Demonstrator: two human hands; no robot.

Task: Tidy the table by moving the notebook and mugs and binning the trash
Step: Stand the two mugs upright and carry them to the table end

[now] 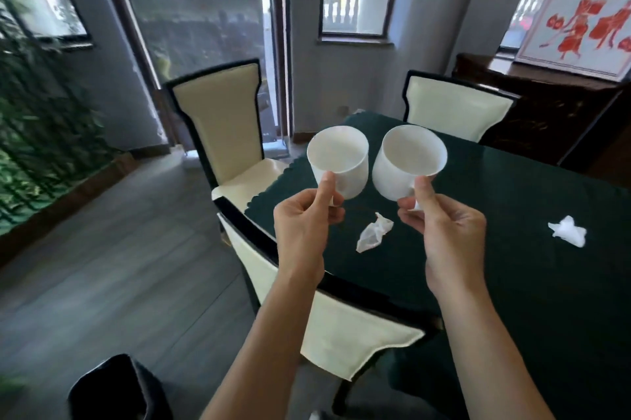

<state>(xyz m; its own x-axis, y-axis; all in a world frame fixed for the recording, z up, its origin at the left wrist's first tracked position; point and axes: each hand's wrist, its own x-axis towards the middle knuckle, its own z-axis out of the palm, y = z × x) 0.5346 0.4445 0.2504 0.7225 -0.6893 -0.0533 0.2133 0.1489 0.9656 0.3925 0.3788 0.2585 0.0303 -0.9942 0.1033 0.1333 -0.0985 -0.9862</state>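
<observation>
Green-clothed table point(512, 201) below, each hand's grip closed on a white mug's handle

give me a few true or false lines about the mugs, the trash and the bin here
1. Each hand holds a white mug. True: the left hand holds the left mug and the right hand holds the right mug, both lifted above the table.
2. The mugs are full of coffee. False: both look empty inside.
3. Two pieces of trash lie on the table. True: a crumpled wrapper and a white tissue.
4. The tissue lies between the two hands. False: the wrapper does; the tissue is off to the right.
5. The bin stands on the table. False: the black bin is on the floor, lower left.
</observation>
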